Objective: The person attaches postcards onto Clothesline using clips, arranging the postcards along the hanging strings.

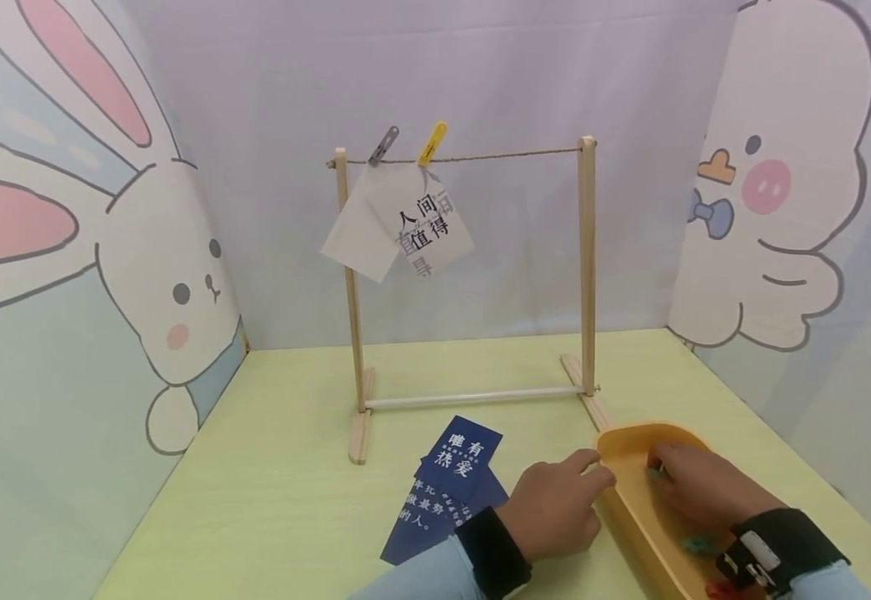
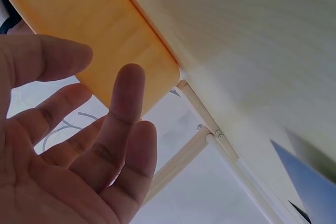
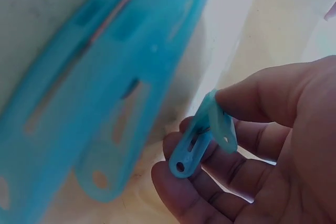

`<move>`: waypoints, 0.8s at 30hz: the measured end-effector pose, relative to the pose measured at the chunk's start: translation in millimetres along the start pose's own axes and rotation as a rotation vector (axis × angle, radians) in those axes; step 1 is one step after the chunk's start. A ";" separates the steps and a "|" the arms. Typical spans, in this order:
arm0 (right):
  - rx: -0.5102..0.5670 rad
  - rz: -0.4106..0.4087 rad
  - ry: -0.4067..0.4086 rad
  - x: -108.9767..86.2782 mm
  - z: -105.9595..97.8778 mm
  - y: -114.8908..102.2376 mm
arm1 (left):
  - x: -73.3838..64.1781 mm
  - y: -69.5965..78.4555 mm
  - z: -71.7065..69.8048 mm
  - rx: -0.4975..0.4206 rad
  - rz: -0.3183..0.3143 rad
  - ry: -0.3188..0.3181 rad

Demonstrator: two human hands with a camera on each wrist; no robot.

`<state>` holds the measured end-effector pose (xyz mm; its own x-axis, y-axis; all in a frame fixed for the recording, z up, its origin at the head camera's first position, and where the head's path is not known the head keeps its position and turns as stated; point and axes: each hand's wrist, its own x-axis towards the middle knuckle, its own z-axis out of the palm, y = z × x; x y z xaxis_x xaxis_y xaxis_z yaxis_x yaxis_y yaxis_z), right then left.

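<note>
My right hand (image 1: 713, 483) is down inside the yellow tray (image 1: 630, 523) at the right. Its thumb and fingers pinch a small teal clothespin (image 3: 184, 157), whose two handle ends show in the right wrist view. Another teal clothespin (image 3: 115, 82) looms large and close to that camera. Just left of the tray's rim is my left hand (image 1: 555, 507). Nothing lies between its loosely bent fingers (image 2: 128, 93), which overlap the tray's side in the left wrist view.
Behind stands a wooden frame (image 1: 588, 267) with a string. A grey clothespin (image 1: 384, 146) and a yellow clothespin (image 1: 432, 144) hold white printed sheets (image 1: 431, 225) on it. Dark blue cards (image 1: 459, 454) overlap on the table, left of my left hand. Something red (image 1: 722, 590) is in the tray.
</note>
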<state>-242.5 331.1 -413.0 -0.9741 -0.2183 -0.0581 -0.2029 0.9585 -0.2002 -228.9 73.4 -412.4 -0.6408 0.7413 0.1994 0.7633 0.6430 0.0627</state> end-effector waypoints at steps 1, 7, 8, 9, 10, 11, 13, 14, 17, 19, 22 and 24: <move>0.002 -0.003 0.012 -0.3 0.0 1.0 | 0.3 0.3 0.1 0.004 -0.001 0.001; 0.013 -0.015 0.055 -2.3 -0.6 3.8 | 1.0 2.6 -1.1 0.015 -0.004 0.000; 0.014 -0.015 0.055 -2.4 -0.8 3.8 | 1.0 2.9 -1.6 0.016 -0.005 -0.001; 0.015 -0.016 0.054 -2.3 -1.0 3.7 | 0.9 3.1 -1.8 0.021 -0.005 0.001; 0.017 -0.017 0.056 -2.3 -1.2 3.6 | 0.8 3.3 -2.5 0.022 -0.007 -0.001; 0.019 -0.020 0.058 -2.4 -1.3 3.8 | 0.9 3.4 -3.1 0.021 -0.008 -0.003; 0.031 -0.032 0.057 -1.8 -0.7 4.5 | 0.8 3.7 -4.2 0.024 -0.013 -0.009; 0.039 -0.038 0.057 -1.1 0.0 5.3 | 0.6 3.7 -4.6 0.023 -0.015 -0.013; 0.059 -0.054 0.047 0.5 2.9 7.6 | -0.3 3.7 -4.7 0.007 -0.018 -0.030; 0.073 -0.050 0.034 1.4 4.1 8.5 | -0.5 3.1 -4.0 0.000 -0.019 -0.032; 0.079 -0.057 0.039 1.4 3.8 8.0 | -0.1 1.6 -1.3 0.005 -0.013 -0.011; 0.077 -0.068 0.049 1.6 2.9 7.3 | 0.4 0.6 0.8 0.011 -0.009 0.007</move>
<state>-245.2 337.2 -417.4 -0.9625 -0.2713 0.0056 -0.2621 0.9244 -0.2772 -228.8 74.3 -413.0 -0.6469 0.7342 0.2061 0.7566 0.6517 0.0534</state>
